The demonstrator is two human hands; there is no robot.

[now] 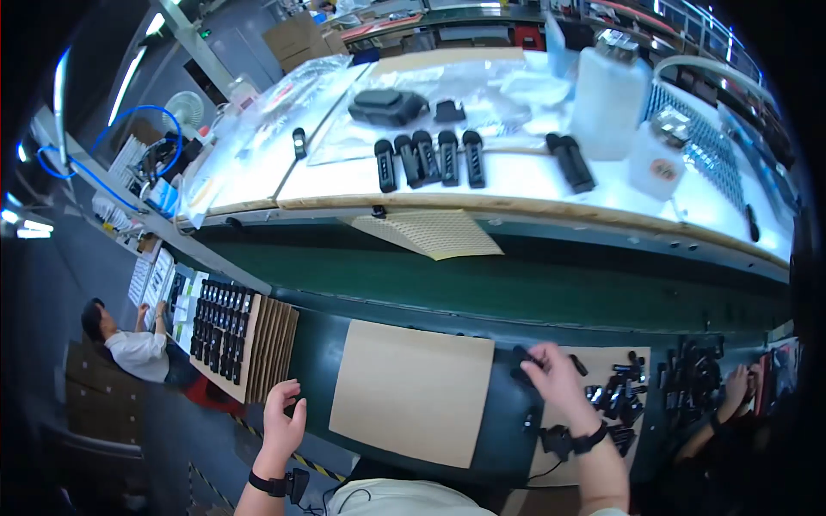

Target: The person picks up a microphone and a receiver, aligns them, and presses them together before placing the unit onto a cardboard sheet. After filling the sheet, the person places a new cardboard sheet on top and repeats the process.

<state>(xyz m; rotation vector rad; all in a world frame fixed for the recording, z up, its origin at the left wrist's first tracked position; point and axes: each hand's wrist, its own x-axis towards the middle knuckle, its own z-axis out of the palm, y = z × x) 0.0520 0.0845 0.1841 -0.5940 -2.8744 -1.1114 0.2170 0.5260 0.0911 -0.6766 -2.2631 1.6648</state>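
My left hand (282, 415) hovers empty beside the stack of cardboard sheets (277, 344), its fingers curved and the thumb apart. A flat brown cardboard sheet (413, 391) lies on the dark green bench between my hands. Just past its right edge, my right hand (555, 378) grips a small black device (521, 363) between thumb and fingers. The exact kind of device is too small to tell. Under and beside my right forearm, a second cardboard sheet (637, 361) carries several loose black devices (615, 396).
Rows of black devices (221, 331) stand on the top sheet of the left stack. Above, a white shelf holds several black devices (428, 159), a black case (387, 107) and white plastic bottles (607, 99). At right, another person's hands (740, 387) work near black parts (695, 370). Someone sits far left.
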